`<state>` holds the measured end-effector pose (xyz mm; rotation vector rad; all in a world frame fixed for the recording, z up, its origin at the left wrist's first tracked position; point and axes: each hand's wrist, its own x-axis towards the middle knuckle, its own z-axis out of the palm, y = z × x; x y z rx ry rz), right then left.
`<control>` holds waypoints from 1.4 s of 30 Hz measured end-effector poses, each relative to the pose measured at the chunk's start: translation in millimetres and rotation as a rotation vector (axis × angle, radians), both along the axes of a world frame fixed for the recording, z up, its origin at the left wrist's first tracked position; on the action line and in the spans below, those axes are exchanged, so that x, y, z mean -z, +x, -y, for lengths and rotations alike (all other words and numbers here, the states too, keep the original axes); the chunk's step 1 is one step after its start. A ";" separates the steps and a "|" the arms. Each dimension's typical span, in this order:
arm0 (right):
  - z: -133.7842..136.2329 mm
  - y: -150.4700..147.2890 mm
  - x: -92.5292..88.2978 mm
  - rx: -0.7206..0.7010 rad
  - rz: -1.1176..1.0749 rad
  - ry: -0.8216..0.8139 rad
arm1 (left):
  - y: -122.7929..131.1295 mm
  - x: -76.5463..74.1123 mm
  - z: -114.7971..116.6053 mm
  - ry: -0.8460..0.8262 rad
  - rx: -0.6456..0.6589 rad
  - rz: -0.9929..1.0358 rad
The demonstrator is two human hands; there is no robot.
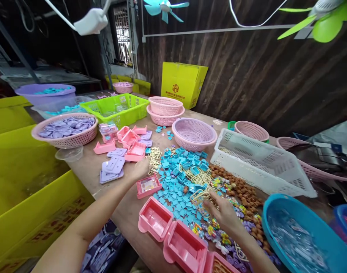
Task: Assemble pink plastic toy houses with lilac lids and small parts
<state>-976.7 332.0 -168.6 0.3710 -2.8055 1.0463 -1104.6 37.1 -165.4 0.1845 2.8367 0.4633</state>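
Observation:
My left hand (141, 169) reaches to the pink boxes (136, 151) and cream plastic pieces (155, 153); its fingers are mostly hidden, so I cannot tell if it holds anything. My right hand (223, 212) is closed on a cream plastic frame (200, 196), its thumb and fingers at the frame's right end. Around and below it lie small turquoise parts (176, 201), brown pieces (244, 189) and multicoloured pieces (212, 229). Between my arms sits a small pink tray (149, 185) with a printed card in it. Larger pink boxes (155, 218) stand in a row at the near edge.
Lilac plates (114, 165) lie left of the pink boxes. Pink baskets (194, 132), a green crate (116, 108) and a white crate (256, 159) stand further back. A blue basin (301, 235) holds clear plastic parts at right. Yellow cartons (28, 223) flank the table's left side.

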 end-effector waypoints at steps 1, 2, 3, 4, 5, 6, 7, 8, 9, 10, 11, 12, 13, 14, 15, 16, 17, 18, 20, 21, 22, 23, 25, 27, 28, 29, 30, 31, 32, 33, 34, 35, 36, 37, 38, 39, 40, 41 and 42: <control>6.7 -0.1 0.0 -0.013 -0.012 0.003 | -1.2 6.4 8.2 -0.058 -0.055 -0.034; 13.9 -0.3 0.1 -0.033 -0.019 0.007 | -2.1 12.1 13.9 -0.108 -0.093 -0.059; 21.2 -0.5 0.1 -0.058 -0.021 0.010 | -2.9 16.6 17.7 -0.145 -0.114 -0.075; 28.3 -0.7 0.0 -0.085 -0.024 0.013 | -3.8 19.4 20.0 -0.173 -0.124 -0.087; 34.7 -0.9 -0.3 -0.108 -0.036 0.016 | -4.8 20.1 21.4 -0.192 -0.128 -0.098; 40.3 -1.2 -0.8 -0.125 -0.058 0.021 | -5.3 18.7 22.3 -0.205 -0.129 -0.113; 45.3 -1.6 -1.7 -0.138 -0.088 0.027 | -5.0 15.4 22.7 -0.214 -0.130 -0.133; 49.8 -2.2 -3.1 -0.149 -0.125 0.035 | -3.5 10.5 22.3 -0.218 -0.127 -0.158; 54.4 -3.3 -4.9 -0.162 -0.172 0.047 | -0.2 4.5 20.9 -0.215 -0.115 -0.186; 59.3 -4.9 -7.2 -0.179 -0.227 0.062 | 4.9 -2.3 18.3 -0.205 -0.090 -0.212; 64.9 -7.1 -9.6 -0.203 -0.282 0.083 | 11.7 -9.4 14.4 -0.185 -0.051 -0.234; 71.2 -10.0 -11.9 -0.232 -0.334 0.108 | 19.7 -16.5 9.4 -0.158 0.001 -0.249; 78.0 -13.5 -13.9 -0.261 -0.377 0.137 | 28.1 -23.1 3.7 -0.127 0.061 -0.258; 84.9 -17.4 -15.2 -0.285 -0.405 0.170 | 35.9 -29.0 -1.7 -0.082 0.136 -0.255; 91.3 -21.2 -15.9 -0.303 -0.413 0.203 | 42.5 -33.6 -6.1 -0.018 0.224 -0.231; 96.7 -24.6 -15.7 -0.314 -0.402 0.234 | 47.0 -36.6 -8.7 0.057 0.311 -0.190; 100.4 -27.1 -14.9 -0.317 -0.378 0.259 | 49.2 -37.7 -8.9 0.126 0.372 -0.144; 102.1 -28.4 -13.4 -0.310 -0.350 0.275 | 49.2 -36.5 -6.6 0.175 0.397 -0.103; 99.8 -27.1 -9.8 -0.280 -0.310 0.270 | 44.8 -27.4 4.1 0.179 0.343 -0.064; 96.2 -24.5 -8.0 -0.264 -0.306 0.254 | 41.9 -20.0 10.9 0.132 0.281 -0.072; 91.7 -20.8 -6.4 -0.252 -0.314 0.233 | 39.6 -11.2 17.5 0.076 0.227 -0.084; 86.9 -16.5 -5.2 -0.248 -0.328 0.215 | 38.3 -1.8 23.0 0.024 0.195 -0.090; 78.3 -6.6 -4.4 -0.248 -0.344 0.196 | 38.8 15.9 29.1 -0.058 0.176 -0.088; 72.8 3.2 -5.5 -0.245 -0.334 0.193 | 41.8 28.6 29.0 -0.116 0.170 -0.085; 71.3 7.6 -6.7 -0.242 -0.325 0.190 | 43.3 32.5 27.8 -0.134 0.169 -0.084; 70.4 11.6 -8.0 -0.239 -0.319 0.185 | 44.3 34.9 26.4 -0.146 0.166 -0.082; 69.7 15.1 -9.4 -0.236 -0.321 0.174 | 44.8 36.1 25.3 -0.153 0.162 -0.080; 69.2 18.3 -10.8 -0.232 -0.328 0.161 | 44.6 36.6 24.8 -0.156 0.155 -0.079; 68.5 21.1 -11.9 -0.226 -0.334 0.147 | 44.0 36.6 25.1 -0.156 0.146 -0.080; 67.7 23.5 -12.7 -0.220 -0.338 0.133 | 42.9 36.5 26.3 -0.152 0.135 -0.083; 66.6 25.8 -13.0 -0.213 -0.335 0.121 | 41.5 36.2 28.3 -0.145 0.123 -0.087; 65.2 27.9 -13.0 -0.205 -0.330 0.110 | 39.9 35.6 31.2 -0.134 0.111 -0.091; 63.6 30.0 -12.6 -0.198 -0.325 0.099 | 38.1 34.5 34.5 -0.120 0.100 -0.095; 61.9 32.0 -12.0 -0.192 -0.321 0.084 | 36.3 32.7 38.2 -0.102 0.091 -0.100; 60.0 34.0 -11.3 -0.184 -0.321 0.060 | 34.9 30.0 41.7 -0.083 0.085 -0.107; 58.2 36.1 -10.8 -0.176 -0.319 0.027 | 34.0 26.2 44.7 -0.062 0.082 -0.119; 56.4 38.2 -10.7 -0.165 -0.313 -0.015 | 34.0 21.4 46.5 -0.040 0.082 -0.137; 54.6 40.2 -11.3 -0.146 -0.294 -0.062 | 35.2 16.0 46.9 -0.018 0.087 -0.160; 53.0 41.9 -12.9 -0.115 -0.259 -0.111 | 37.9 10.2 45.3 0.004 0.099 -0.187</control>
